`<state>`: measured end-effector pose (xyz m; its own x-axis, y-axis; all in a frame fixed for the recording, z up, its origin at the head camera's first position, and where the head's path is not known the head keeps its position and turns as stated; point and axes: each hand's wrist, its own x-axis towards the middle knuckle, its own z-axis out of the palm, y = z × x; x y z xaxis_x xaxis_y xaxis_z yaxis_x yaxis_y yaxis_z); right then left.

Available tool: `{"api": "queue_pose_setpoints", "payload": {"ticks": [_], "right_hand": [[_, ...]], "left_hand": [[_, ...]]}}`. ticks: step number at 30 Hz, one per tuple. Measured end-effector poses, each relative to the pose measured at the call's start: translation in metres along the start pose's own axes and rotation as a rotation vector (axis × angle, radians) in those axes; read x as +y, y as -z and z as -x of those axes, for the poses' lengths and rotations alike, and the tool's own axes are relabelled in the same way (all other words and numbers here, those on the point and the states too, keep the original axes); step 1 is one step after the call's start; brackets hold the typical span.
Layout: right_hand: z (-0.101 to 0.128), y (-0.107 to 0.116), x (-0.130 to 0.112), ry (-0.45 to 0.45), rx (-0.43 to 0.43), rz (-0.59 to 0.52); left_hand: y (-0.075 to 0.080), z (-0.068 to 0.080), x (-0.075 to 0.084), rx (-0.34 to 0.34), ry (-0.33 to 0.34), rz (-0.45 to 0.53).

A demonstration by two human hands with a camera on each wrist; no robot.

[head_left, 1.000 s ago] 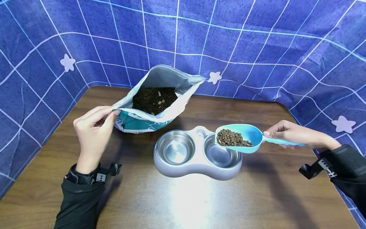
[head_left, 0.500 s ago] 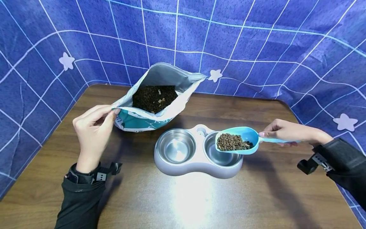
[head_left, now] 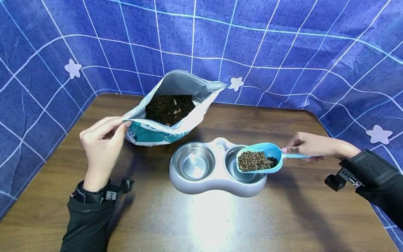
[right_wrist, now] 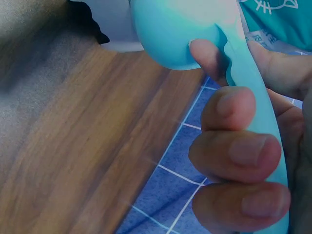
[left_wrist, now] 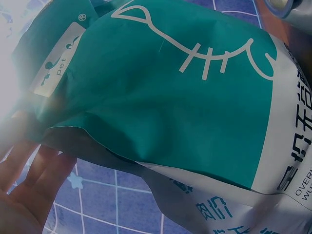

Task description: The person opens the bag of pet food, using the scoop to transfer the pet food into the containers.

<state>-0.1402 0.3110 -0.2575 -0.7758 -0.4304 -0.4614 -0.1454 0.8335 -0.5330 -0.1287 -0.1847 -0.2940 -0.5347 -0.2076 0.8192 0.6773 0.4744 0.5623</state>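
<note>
Right hand is holding a loaded scoop over the right bowl while the left hand is pinching the bag's edge.

The right hand (head_left: 306,146), at centre right of the frame, is curling its fingers (right_wrist: 241,151) round the handle of the turquoise scoop (head_left: 259,162); the scoop's long axis is lying nearly level, handle toward the right edge, mouth pointing left, heaped with brown kibble (head_left: 253,161) and hovering over the right bowl (head_left: 244,175) of the grey double feeder (head_left: 217,187) on the wooden counter (head_left: 201,224). The left bowl (head_left: 194,162) is sitting just beside it. At centre left the left hand (head_left: 102,145) is pinching the rim of the open teal food bag (head_left: 163,131), which is standing behind the feeder, mouth gaping upward. Blue gridded cloth (head_left: 283,52) is filling the top of the frame.
</note>
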Motion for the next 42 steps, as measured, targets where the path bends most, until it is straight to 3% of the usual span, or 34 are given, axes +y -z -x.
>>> {"api": "queue_pose_setpoints", "payload": {"ticks": [19,42], "right_hand": [[-0.004,0.007,-0.022,-0.098,-0.039,0.107],[-0.001,0.017,-0.03,-0.083,-0.047,0.19]], "left_hand": [[0.002,0.0,0.0,-0.003,-0.008,-0.021],[0.0,-0.001,0.0,-0.01,-0.01,-0.025]]}}
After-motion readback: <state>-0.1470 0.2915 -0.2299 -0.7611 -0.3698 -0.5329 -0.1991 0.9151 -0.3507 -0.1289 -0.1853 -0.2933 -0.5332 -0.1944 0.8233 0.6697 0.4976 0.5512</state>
